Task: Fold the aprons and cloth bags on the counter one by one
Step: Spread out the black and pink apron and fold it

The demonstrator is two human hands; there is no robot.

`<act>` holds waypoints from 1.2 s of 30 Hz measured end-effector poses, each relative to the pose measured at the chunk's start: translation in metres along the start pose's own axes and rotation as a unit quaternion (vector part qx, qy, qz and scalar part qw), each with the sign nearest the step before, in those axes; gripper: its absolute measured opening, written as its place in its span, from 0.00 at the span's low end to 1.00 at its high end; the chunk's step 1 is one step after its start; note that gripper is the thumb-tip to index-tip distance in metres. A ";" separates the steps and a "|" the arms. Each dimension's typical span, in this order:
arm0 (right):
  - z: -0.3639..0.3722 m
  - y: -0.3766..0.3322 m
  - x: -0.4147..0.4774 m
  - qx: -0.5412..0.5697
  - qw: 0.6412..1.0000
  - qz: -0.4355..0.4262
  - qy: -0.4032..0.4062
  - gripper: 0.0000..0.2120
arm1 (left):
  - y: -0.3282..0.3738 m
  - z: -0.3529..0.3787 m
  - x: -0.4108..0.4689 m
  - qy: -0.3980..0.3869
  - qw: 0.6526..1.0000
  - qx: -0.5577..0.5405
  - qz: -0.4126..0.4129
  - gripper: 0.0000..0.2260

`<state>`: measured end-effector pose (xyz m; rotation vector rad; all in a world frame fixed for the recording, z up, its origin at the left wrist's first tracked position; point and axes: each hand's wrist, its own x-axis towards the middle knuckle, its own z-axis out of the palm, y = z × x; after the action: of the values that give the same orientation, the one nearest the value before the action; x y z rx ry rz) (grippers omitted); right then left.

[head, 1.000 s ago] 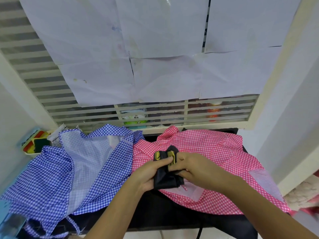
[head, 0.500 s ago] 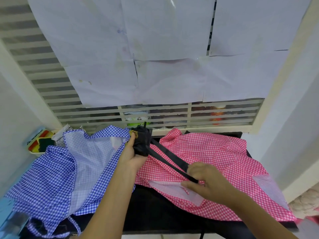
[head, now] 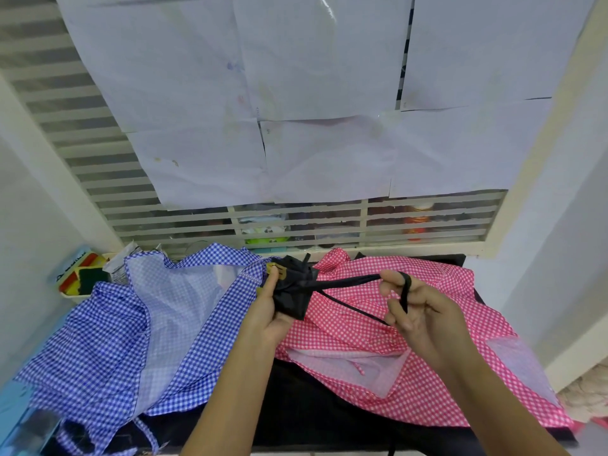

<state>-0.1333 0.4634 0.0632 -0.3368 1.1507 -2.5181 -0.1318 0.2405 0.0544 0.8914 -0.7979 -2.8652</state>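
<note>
While the bunched black cloth bag [head: 293,292], centre frame, is gripped by the left hand [head: 264,313], its strap [head: 348,280] is held pinched by the right hand [head: 427,315]; winding is best kept taut, even.

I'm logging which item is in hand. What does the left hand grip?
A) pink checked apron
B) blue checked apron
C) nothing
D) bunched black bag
D: the left hand grips the bunched black bag, and the right hand holds its strap.

thin checked cloth aprons [head: 411,327], a matt black cloth bag [head: 292,291], creased paper sheets [head: 329,93].
</note>
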 end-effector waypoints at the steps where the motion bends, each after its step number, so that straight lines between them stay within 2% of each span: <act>1: 0.001 -0.001 0.001 0.008 1.000 0.000 -0.009 0.19 | -0.001 0.000 0.000 0.006 1.000 -0.001 0.006 0.21; 3: 0.000 -0.001 0.002 0.017 0.999 0.003 -0.039 0.16 | -0.002 -0.003 0.002 0.004 1.000 0.004 0.024 0.16; 5: -0.005 0.000 0.003 0.028 0.998 0.020 -0.060 0.22 | 0.000 -0.003 0.001 -0.007 0.999 -0.004 0.031 0.11; 7: -0.007 0.003 0.003 0.048 0.997 0.031 -0.057 0.23 | 0.001 -0.003 -0.002 -0.008 1.000 -0.015 0.023 0.06; 10: -0.005 0.006 0.002 0.083 0.996 0.032 -0.031 0.26 | -0.001 -0.003 -0.002 -0.010 0.999 -0.047 -0.007 0.07; 13: -0.001 0.011 0.004 0.060 0.997 0.043 -0.014 0.30 | -0.007 -0.001 -0.001 -0.018 0.995 -0.094 -0.031 0.11; 15: 0.003 0.016 0.005 0.059 0.996 0.060 -0.017 0.29 | -0.010 0.000 0.001 -0.014 0.991 -0.125 -0.036 0.15; 17: 0.005 0.022 0.004 0.006 0.998 0.069 -0.008 0.20 | -0.012 0.000 0.003 -0.019 0.991 -0.123 -0.049 0.19; 20: 0.010 0.025 -0.001 -0.208 0.971 0.089 -0.078 0.14 | -0.012 0.005 0.004 -0.009 0.991 -0.118 -0.059 0.21; 21: 0.012 0.024 -0.003 -0.240 0.961 0.087 -0.111 0.19 | -0.011 0.008 0.006 0.006 0.990 -0.129 -0.048 0.21; 23: 0.018 0.021 -0.007 -0.274 0.944 0.093 -0.159 0.41 | -0.008 0.012 0.008 0.040 0.990 -0.134 -0.020 0.20; 24: 0.019 0.018 -0.009 -0.286 0.939 0.088 -0.170 0.45 | -0.008 0.013 0.006 0.047 0.991 -0.119 -0.026 0.18; 25: 0.018 0.016 -0.009 -0.292 0.938 0.079 -0.168 0.45 | -0.009 0.012 0.004 0.054 0.992 -0.103 -0.041 0.16; 27: 0.011 0.016 -0.009 -0.263 0.951 0.066 -0.148 0.41 | -0.010 0.006 -0.001 0.051 0.992 -0.090 -0.068 0.14; 30: 0.000 0.019 -0.012 -0.152 0.978 0.061 -0.129 0.31 | -0.010 -0.002 -0.006 0.021 0.986 -0.129 -0.099 0.19; 31: -0.002 0.020 -0.013 -0.108 0.984 0.065 -0.130 0.32 | -0.010 -0.003 -0.007 0.015 0.986 -0.139 -0.091 0.18; 34: 0.001 0.022 -0.012 0.012 0.993 0.066 -0.093 0.45 | -0.016 -0.003 -0.012 -0.016 0.988 -0.127 -0.082 0.16; 36: 0.004 0.018 -0.009 0.045 0.997 0.044 -0.053 0.51 | -0.020 -0.001 -0.013 -0.031 0.984 -0.142 -0.105 0.17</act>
<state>-0.1196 0.4540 0.0516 -0.3819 0.9872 -2.4359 -0.1183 0.2596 0.0507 0.9007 -0.2976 -3.0919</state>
